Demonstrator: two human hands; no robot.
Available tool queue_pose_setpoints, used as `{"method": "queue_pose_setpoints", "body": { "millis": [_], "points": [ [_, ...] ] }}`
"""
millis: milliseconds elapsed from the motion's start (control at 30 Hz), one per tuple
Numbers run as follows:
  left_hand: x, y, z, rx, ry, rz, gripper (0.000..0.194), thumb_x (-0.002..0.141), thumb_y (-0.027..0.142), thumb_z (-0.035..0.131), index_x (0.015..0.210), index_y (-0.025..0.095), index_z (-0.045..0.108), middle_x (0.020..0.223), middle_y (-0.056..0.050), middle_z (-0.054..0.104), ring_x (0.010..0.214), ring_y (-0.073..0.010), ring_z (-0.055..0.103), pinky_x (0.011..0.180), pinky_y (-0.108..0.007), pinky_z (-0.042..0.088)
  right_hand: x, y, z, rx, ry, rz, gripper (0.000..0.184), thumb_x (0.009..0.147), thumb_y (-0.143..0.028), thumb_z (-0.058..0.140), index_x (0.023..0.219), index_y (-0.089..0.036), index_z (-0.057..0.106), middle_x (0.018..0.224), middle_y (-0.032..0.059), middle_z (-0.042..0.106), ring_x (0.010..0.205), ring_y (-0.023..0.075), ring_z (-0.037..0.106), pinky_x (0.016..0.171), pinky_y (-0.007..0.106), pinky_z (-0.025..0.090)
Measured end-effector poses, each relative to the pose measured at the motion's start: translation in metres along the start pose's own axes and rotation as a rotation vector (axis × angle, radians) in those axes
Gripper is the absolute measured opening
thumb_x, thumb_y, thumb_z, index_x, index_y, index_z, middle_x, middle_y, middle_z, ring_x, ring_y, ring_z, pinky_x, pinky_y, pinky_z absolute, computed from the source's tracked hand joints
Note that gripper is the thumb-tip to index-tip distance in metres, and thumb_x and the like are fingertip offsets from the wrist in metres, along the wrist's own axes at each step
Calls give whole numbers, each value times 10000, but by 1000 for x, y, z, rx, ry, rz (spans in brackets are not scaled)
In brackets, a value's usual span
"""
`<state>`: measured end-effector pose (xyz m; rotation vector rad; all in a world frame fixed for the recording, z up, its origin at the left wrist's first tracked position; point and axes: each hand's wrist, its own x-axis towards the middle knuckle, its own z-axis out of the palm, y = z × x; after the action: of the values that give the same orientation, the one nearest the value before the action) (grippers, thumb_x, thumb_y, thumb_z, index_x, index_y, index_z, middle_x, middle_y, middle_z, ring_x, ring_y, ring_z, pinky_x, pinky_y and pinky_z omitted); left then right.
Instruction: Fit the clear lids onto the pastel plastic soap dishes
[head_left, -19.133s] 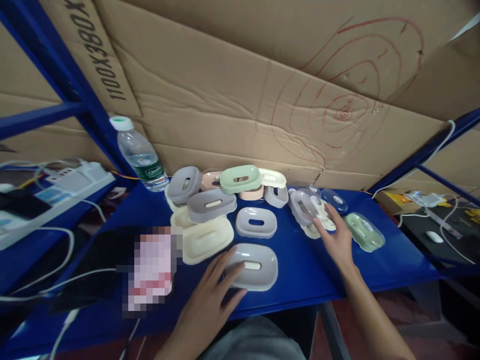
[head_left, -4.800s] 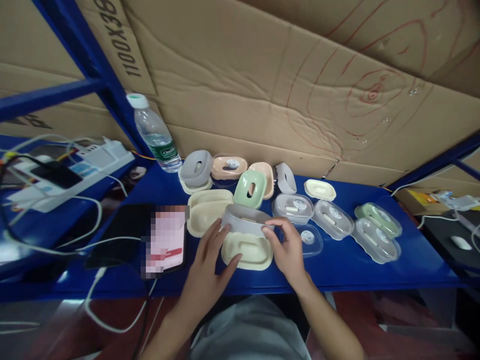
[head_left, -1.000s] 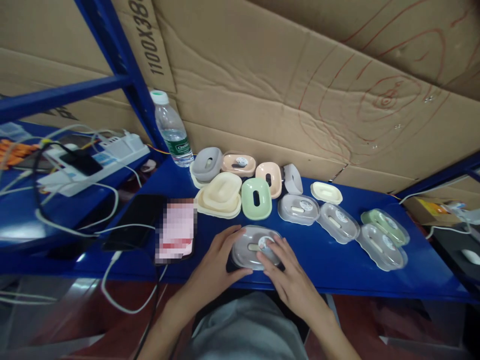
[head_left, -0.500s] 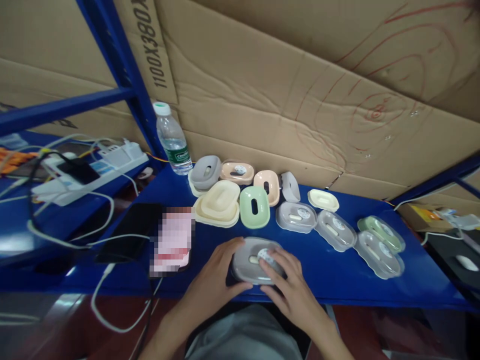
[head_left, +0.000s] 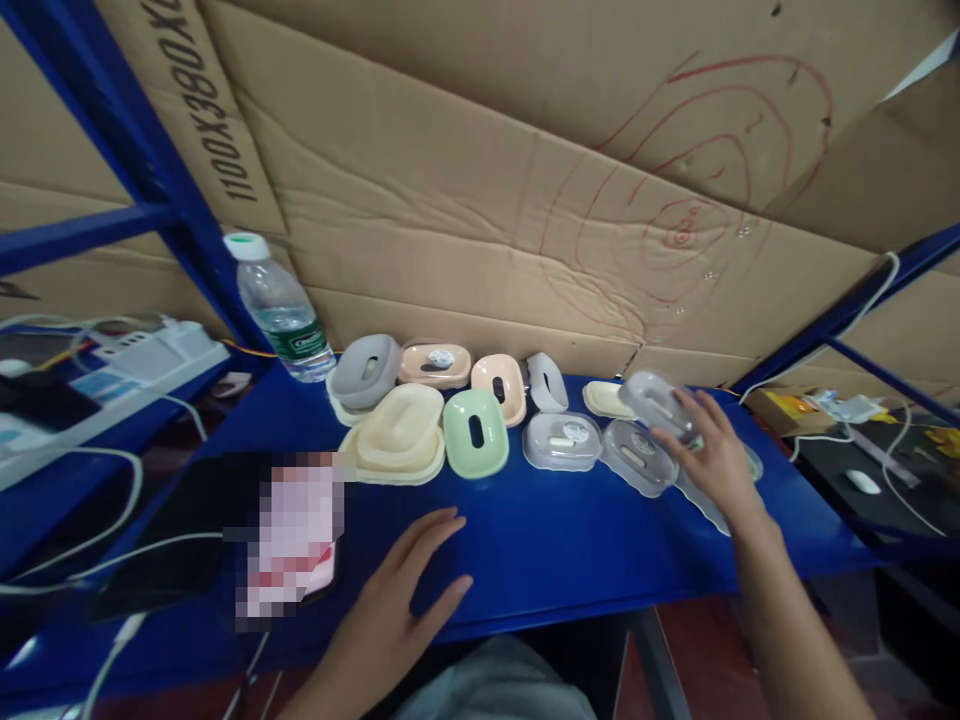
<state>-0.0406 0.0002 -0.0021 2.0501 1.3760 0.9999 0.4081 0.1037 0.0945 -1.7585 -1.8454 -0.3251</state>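
Note:
My right hand [head_left: 712,450] grips a grey soap box [head_left: 657,402] with a clear cover, held above the right part of the blue table. Under and behind that hand, other covered boxes are partly hidden. Just left of it lie two more grey covered soap boxes, one [head_left: 639,457] tilted in line and one [head_left: 562,440] with a round label. My left hand [head_left: 412,580] hovers near the table's front edge, thumb and fingers apart, holding nothing. Closest beyond it stands a green soap dish [head_left: 475,433] with a dark slot.
Cream dishes [head_left: 397,435], a grey dish [head_left: 365,370] and peach dishes [head_left: 499,388] cluster at the back. A water bottle [head_left: 281,310] stands back left. A phone [head_left: 296,530] and cables lie left on the blue table [head_left: 525,550]. Cardboard [head_left: 450,180] walls the rear.
My right hand has carried the grey soap box from the front middle to the back right. My left hand has let go of it and stays near the front. The view has shifted right.

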Motion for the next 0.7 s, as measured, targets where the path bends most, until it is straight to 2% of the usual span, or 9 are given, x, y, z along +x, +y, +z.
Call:
{"method": "queue_pose_setpoints", "body": {
  "millis": [100, 167, 267, 400, 567, 700],
  "points": [
    [2, 0, 2, 52, -14, 14, 372, 1019, 386, 602, 1389, 354, 621, 1453, -48, 640, 1296, -254, 676, 1095, -436, 573, 44, 57, 17, -194, -131, 173, 669, 918, -593, 682, 1486, -249, 596, 1534, 164, 545, 1328, 373, 608, 1081, 498, 520],
    [3, -1, 3, 66, -8, 20, 336, 1027, 383, 589, 1357, 349, 643, 1435, -40, 649, 1286, -240, 682, 1094, -421, 574, 58, 74, 32, -263, -234, 217, 661, 920, -595, 673, 1493, -279, 581, 1537, 138, 547, 1270, 359, 643, 1036, 468, 539],
    [2, -1, 5, 83, 11, 31, 315, 1035, 375, 579, 1340, 343, 648, 1428, -39, 650, 1279, -227, 684, 1088, -405, 579, 61, 79, 52, -325, -264, 302, 696, 946, -651, 608, 1531, -282, 528, 1546, 156, 530, 1213, 358, 667, 987, 456, 541],
    [3, -1, 7, 130, 22, 54, 319, 1043, 355, 569, 1355, 345, 632, 1431, -38, 648, 1280, -216, 683, 1081, -392, 584, 59, 80, 65, -346, -268, 397, 737, 954, -686, 566, 1547, -257, 481, 1476, 196, 552, 1169, 367, 682, 965, 471, 526],
    [16, 8, 11, 315, 73, 107, 405, 1046, 340, 544, 1449, 309, 563, 1536, -81, 579, 1254, -255, 699, 1016, -415, 618, 63, 86, 70, -423, -305, 397, 713, 949, -672, 567, 1522, -256, 476, 1482, 210, 530, 1215, 421, 653, 1008, 582, 478],
    [38, 21, 18, 540, 84, 150, 570, 1041, 296, 531, 1598, 271, 409, 1659, -138, 444, 1083, -264, 760, 882, -392, 646, 57, 84, 75, -452, -336, 351, 706, 960, -622, 573, 1540, -236, 462, 1481, 222, 550, 1256, 437, 625, 1025, 617, 459]
  ]
}}
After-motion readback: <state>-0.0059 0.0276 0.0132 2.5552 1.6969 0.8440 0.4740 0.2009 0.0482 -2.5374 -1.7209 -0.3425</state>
